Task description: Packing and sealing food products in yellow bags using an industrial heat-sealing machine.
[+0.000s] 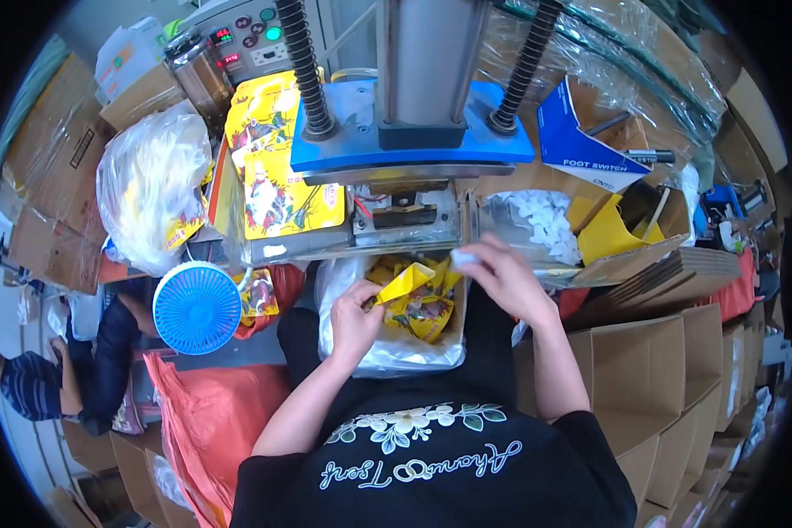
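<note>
1 yellow pouch [405,284], tilted, near 1 small white piece [462,258].

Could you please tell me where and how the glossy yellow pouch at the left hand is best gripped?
I'd pinch the glossy, folded yellow pouch by its lower-left end, the left hand coming from the left. That end points toward this hand, while the upper-right end looks free, facing the right hand with its small white piece.
</note>
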The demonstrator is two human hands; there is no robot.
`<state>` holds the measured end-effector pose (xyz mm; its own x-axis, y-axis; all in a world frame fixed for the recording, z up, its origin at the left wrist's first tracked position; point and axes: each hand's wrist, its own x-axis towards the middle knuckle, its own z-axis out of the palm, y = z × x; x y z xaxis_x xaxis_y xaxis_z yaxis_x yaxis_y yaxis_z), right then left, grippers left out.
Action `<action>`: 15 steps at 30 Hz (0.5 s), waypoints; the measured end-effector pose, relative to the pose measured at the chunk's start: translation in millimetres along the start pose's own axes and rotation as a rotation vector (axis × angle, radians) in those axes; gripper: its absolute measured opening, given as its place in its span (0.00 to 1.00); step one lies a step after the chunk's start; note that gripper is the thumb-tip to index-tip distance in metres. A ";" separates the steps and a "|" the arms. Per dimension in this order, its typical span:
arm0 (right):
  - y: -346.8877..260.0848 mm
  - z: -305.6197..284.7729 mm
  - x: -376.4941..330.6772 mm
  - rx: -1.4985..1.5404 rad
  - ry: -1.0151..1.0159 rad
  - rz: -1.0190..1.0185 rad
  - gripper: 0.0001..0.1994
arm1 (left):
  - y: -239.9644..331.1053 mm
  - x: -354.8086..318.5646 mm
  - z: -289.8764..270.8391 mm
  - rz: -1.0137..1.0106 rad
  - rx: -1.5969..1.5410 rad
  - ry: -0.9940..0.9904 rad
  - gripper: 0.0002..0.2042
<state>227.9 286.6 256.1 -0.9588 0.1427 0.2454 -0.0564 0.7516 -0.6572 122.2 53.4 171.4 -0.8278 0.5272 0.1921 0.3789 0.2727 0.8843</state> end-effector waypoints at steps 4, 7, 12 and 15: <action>-5.7 4.1 9.5 -0.094 -0.409 -0.038 0.12 | 1.4 -4.3 1.8 0.123 0.008 -0.168 0.07; -6.3 9.7 18.1 0.125 -0.472 -0.062 0.14 | -2.9 -7.0 5.3 0.030 -0.171 -0.376 0.06; -0.1 4.1 22.1 0.215 -0.294 0.090 0.14 | 2.0 8.6 6.6 -0.056 -0.156 -0.334 0.08; 6.7 -7.5 10.9 -0.026 -0.319 -0.037 0.14 | -3.6 13.2 7.6 0.053 0.085 -0.136 0.06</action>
<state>219.1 298.0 259.7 -0.9954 -0.0907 0.0299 -0.0891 0.7696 -0.6323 113.1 65.5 167.4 -0.7444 0.6448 0.1734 0.4593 0.3059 0.8340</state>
